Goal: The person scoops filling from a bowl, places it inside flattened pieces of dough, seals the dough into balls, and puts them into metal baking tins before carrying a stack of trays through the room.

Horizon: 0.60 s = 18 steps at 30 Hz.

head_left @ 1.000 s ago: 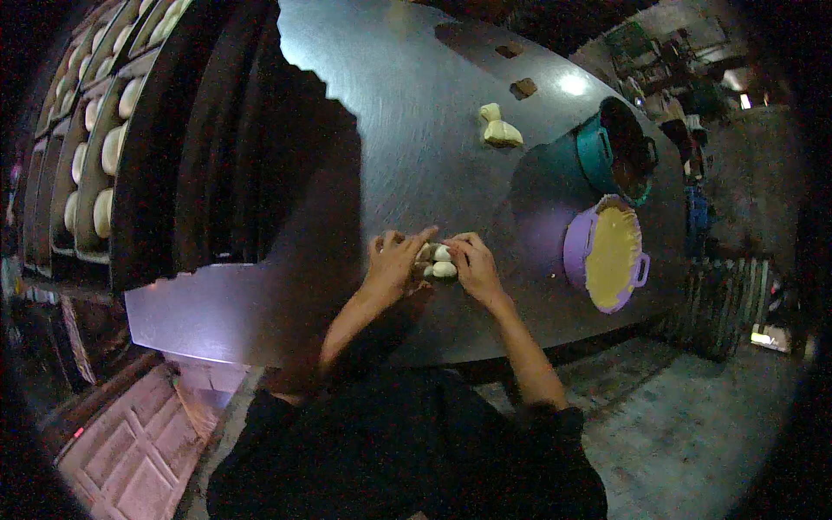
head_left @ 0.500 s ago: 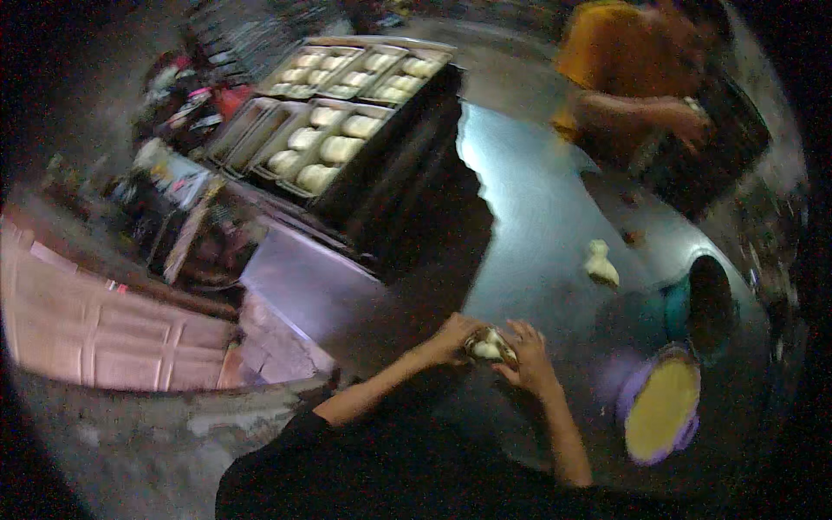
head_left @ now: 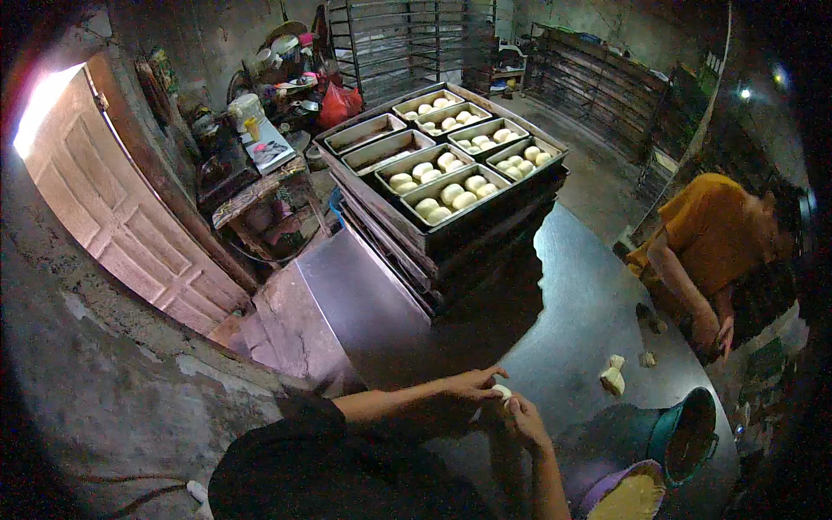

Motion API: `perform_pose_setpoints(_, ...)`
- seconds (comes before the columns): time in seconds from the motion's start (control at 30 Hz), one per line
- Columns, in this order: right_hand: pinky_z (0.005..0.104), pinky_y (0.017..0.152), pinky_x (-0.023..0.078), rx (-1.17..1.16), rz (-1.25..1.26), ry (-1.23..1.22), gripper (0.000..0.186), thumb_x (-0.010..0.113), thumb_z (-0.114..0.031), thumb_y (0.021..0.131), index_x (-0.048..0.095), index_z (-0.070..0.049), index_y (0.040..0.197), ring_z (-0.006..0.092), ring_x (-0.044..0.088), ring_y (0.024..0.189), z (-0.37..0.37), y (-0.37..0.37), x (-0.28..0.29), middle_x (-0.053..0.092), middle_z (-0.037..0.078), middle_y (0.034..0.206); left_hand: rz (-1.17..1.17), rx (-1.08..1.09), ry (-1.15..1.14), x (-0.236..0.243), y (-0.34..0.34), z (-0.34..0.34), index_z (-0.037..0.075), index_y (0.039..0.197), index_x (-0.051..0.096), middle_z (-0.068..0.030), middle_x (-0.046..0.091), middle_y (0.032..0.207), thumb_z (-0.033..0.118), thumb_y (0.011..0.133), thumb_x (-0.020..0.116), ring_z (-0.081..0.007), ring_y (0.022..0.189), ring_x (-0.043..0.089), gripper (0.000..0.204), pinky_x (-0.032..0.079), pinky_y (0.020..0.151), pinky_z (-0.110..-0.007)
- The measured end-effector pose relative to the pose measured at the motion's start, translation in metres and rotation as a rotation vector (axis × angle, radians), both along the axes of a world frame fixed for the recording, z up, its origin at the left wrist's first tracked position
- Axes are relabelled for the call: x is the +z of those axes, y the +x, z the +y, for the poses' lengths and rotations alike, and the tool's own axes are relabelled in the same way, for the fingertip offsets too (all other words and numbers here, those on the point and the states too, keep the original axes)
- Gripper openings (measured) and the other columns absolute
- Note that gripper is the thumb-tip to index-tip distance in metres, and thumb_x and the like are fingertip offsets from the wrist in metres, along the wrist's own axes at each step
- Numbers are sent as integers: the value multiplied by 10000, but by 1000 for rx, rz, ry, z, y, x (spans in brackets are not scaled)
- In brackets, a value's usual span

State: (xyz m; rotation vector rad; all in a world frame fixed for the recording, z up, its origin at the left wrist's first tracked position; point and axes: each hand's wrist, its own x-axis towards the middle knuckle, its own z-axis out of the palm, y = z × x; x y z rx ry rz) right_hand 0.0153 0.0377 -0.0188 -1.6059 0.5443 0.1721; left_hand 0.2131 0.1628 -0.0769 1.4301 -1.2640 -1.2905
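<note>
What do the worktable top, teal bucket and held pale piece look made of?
Worktable top: probably sheet metal, satin; broad cool glare.
Teal bucket: likely plastic, soft sheen; even colour, thin rim.
Pale piece: probably dough, smooth, matte; little shows, so unsure.

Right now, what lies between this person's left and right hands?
A small pale lump, probably dough, shows between the left hand and the right hand, partly hidden by them. The head view shows it.
</note>
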Motion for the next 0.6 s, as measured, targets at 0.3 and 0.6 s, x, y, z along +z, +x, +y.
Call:
perform_pose_setpoints(0.3,392,889,507,-95,-153,1183,790,386,-606,950,334,26,1420,288,594,1067,138,115,143,534,186,1286,-96,627,150,181,141,169,44,1157,626,-81,652,1041,551,1018,255,-163,933,576,644,458,870,-327)
perform_pose_setpoints(0.6,365,806,518,75,-336,-270,366,510,-240,970,516,-5,1252,245,640,945,185,372,325,648,132,1037,391,956,-310,190,342,282,14,1199,564,-101,630,1002,591,996,237,-232,898,607,694,473,819,-353)
